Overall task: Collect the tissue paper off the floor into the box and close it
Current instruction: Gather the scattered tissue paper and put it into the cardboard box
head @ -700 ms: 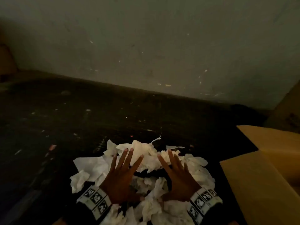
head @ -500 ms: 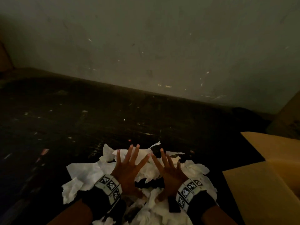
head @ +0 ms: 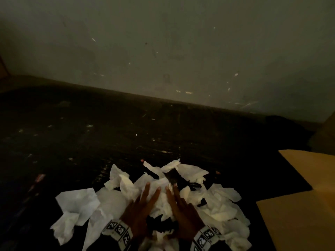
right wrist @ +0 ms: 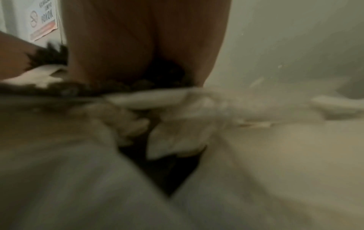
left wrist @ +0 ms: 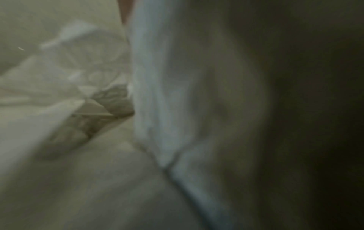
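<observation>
A heap of crumpled white tissue paper [head: 213,205] lies on the dark floor in the lower middle of the head view. My left hand [head: 143,205] and right hand [head: 181,205] lie on top of the heap, side by side, fingers straight and pointing away from me, pressing a bunch of tissue between them. The open cardboard box [head: 297,220] stands at the right, its flaps spread toward the heap. The left wrist view shows only blurred tissue [left wrist: 153,93]. The right wrist view shows my fingers [right wrist: 138,43] above crumpled tissue [right wrist: 177,137].
A pale wall [head: 181,51] runs across the back, meeting the dark, speckled floor [head: 90,142]. A loose flat tissue sheet [head: 79,201] lies left of the heap. A second brown box edge [head: 326,134] shows at the far right.
My hands have drawn closer together and their spread fingers have closed up side by side, bunching tissue between them. The head view has shifted slightly lower.
</observation>
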